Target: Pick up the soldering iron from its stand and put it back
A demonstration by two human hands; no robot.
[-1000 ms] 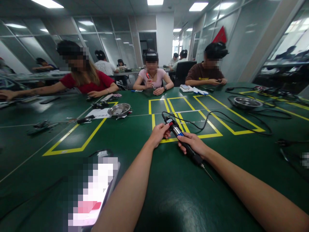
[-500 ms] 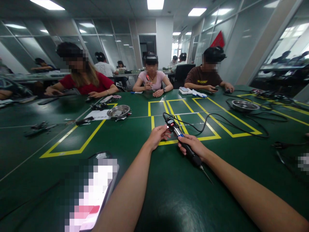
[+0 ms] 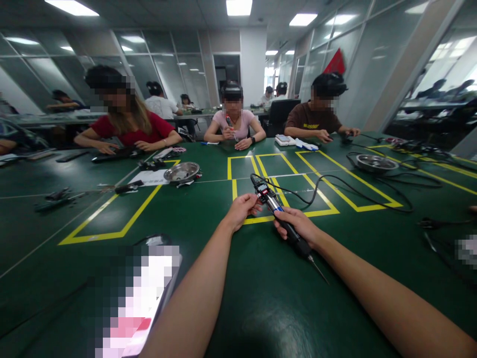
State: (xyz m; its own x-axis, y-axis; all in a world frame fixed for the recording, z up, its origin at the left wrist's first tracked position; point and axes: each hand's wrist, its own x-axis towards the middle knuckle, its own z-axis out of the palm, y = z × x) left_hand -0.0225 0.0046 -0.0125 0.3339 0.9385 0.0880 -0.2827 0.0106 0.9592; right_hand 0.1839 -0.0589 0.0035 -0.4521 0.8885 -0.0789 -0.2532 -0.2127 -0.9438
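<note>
My right hand (image 3: 296,226) is wrapped around the black body of an electric screwdriver (image 3: 275,205), which has a silver and blue section. Its thin bit points down toward me, over the green table. At the far, corded end of the tool, my left hand (image 3: 244,211) is closed, thumb and fingertips pinched against its side. What lies exactly under those fingertips is too small to make out. A black cord (image 3: 316,186) leaves that end and curves off to the right.
Yellow tape outlines (image 3: 122,233) mark the green table (image 3: 208,278). Metal bowls stand at the left (image 3: 182,172) and right (image 3: 376,162). A lit phone (image 3: 149,293) stands beside my left forearm. Several people sit across the table, one holding a red-handled screwdriver (image 3: 228,121).
My hands and the electric screwdriver stay nearly still. Across the table at left, the person in red now has both hands at a dark flat object. The view has shifted slightly.
</note>
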